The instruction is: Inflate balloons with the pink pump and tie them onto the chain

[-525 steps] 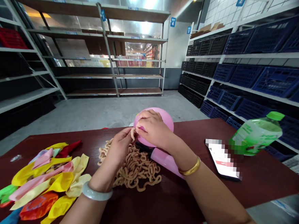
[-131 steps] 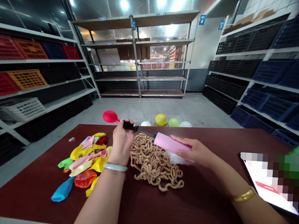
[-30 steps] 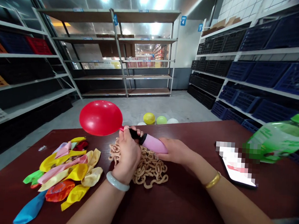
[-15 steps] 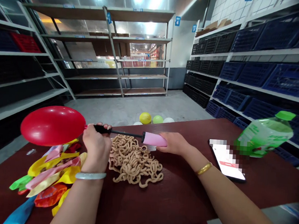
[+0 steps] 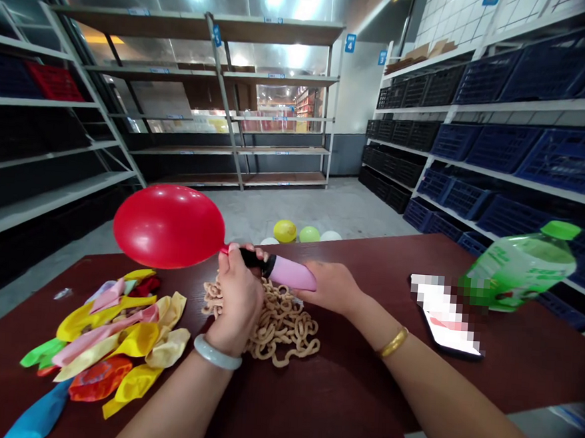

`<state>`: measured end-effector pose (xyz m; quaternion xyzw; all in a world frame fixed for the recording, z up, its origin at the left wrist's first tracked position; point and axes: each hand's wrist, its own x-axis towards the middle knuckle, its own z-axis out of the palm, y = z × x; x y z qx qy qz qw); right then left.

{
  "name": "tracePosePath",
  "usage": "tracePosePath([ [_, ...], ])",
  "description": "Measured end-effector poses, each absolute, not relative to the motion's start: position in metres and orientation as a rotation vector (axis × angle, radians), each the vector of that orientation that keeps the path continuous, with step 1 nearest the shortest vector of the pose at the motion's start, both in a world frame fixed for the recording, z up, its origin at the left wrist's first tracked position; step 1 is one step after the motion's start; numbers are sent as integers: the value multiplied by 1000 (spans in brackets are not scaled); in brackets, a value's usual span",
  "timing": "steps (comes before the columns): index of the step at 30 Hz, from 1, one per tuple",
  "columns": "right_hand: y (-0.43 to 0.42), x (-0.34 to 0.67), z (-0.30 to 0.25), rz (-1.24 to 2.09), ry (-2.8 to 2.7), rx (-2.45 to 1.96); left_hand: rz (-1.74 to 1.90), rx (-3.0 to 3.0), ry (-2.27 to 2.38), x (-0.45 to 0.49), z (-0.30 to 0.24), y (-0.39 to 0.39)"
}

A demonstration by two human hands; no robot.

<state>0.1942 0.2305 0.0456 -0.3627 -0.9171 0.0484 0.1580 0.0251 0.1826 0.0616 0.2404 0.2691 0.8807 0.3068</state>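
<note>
A pink and black hand pump [image 5: 289,272] lies level between my two hands, its rod pushed in. My left hand [image 5: 240,282] is closed round the black nozzle end and pinches the neck of a red balloon [image 5: 169,226] there. The balloon is swollen and points left. My right hand [image 5: 332,287] is wrapped around the far end of the pink barrel. Below the hands a heap of beige cord-like strands [image 5: 282,328] rests on the table, partly hidden by my left hand and wrist.
Several flat balloons [image 5: 106,339] in mixed colours lie on the dark red table [image 5: 355,390] at left. A phone [image 5: 446,316] and a green bottle [image 5: 522,265] are at right. Round balloons [image 5: 285,231] sit beyond the far edge. Shelves [image 5: 277,150] with crates stand around.
My left hand has moved right with the red balloon toward my right hand. The pump's black rod, drawn out before, is now pushed in.
</note>
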Motion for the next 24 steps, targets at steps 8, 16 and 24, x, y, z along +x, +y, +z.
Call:
tracePosePath([
  [8, 270, 213, 33, 105, -2662, -944, 2501, 488, 854, -51, 86, 173],
  [16, 278, 225, 38, 39, -2541, -1005, 2494, 526, 758, -22, 82, 182],
  [24, 233, 193, 36, 122, -2480, -961, 2363, 657, 661, 28, 63, 179],
])
